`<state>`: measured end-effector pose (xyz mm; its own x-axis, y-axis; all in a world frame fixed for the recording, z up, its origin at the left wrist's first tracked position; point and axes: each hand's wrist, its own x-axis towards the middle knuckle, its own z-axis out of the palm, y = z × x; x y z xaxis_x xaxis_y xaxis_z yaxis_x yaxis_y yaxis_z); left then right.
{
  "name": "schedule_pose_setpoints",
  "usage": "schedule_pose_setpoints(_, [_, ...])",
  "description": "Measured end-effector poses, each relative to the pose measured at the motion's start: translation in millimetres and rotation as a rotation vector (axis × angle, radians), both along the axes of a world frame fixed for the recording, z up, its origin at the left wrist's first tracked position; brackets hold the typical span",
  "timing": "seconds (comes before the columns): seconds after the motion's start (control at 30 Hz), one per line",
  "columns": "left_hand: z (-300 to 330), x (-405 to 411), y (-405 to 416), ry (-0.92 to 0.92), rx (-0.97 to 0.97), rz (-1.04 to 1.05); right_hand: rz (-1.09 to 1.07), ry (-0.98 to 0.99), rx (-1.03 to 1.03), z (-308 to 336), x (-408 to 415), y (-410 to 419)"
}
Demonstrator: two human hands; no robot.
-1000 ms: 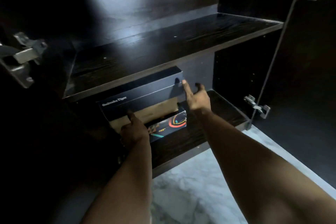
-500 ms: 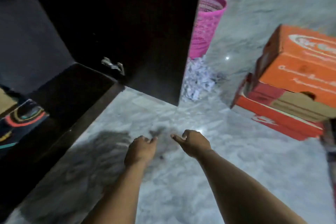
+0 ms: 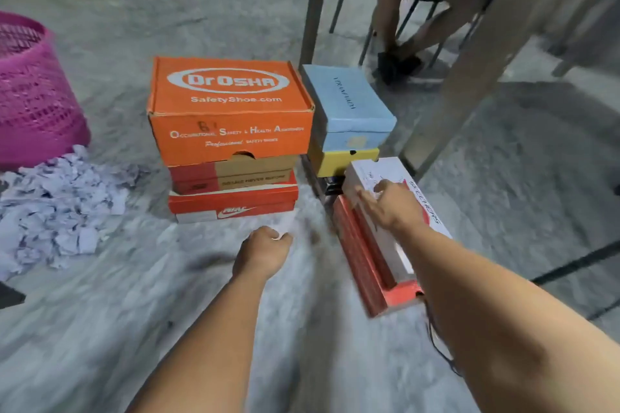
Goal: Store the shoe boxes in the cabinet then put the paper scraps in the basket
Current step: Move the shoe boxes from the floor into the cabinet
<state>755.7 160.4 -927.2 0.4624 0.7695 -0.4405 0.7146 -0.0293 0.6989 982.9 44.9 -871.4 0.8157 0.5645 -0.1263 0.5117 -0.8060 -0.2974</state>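
scraps (image 3: 63,201) lie far left on the floor by the pink basket (image 3: 33,94). left hand (image 3: 263,250) hangs loosely curled, holding nothing. right hand (image 3: 391,204), fingers spread, rests on the white box (image 3: 419,208) atop the red one (image 3: 362,265). best to bring the left hand to its near end and lift level.

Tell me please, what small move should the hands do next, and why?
Probably close the right hand on the white box it is reaching over, and bring the left hand to its other side. That box lies on top of a red box, nearest to both hands, and the left hand holds nothing.
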Motion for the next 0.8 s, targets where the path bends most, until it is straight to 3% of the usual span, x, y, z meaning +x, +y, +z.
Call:
schedule_pose_setpoints(0.1, [-2.8,60.9,-26.2,-0.064,-0.083,-0.126,-0.288,0.022,-0.025,-17.0,40.4,-51.0])
schedule_pose_setpoints(0.27, [-21.3,113.1,-69.0,-0.103,-0.218,-0.232,-0.422,0.218,0.072,-61.0,67.1,-98.3])
schedule_pose_setpoints(0.53, [-38.5,115.3,-80.6,-0.438,-0.605,0.041,-0.274,0.506,0.148,-41.0,48.5,-101.0])
schedule_pose_setpoints(0.67, [-35.4,86.4,-71.8,-0.466,-0.545,0.187,-0.168,0.668,0.220,-27.9,21.7,-78.2])
schedule_pose_setpoints(0.8, [-33.7,15.1,-62.5,-0.462,-0.494,0.382,-0.050,0.700,0.014,-22.9,-27.1,-32.9])
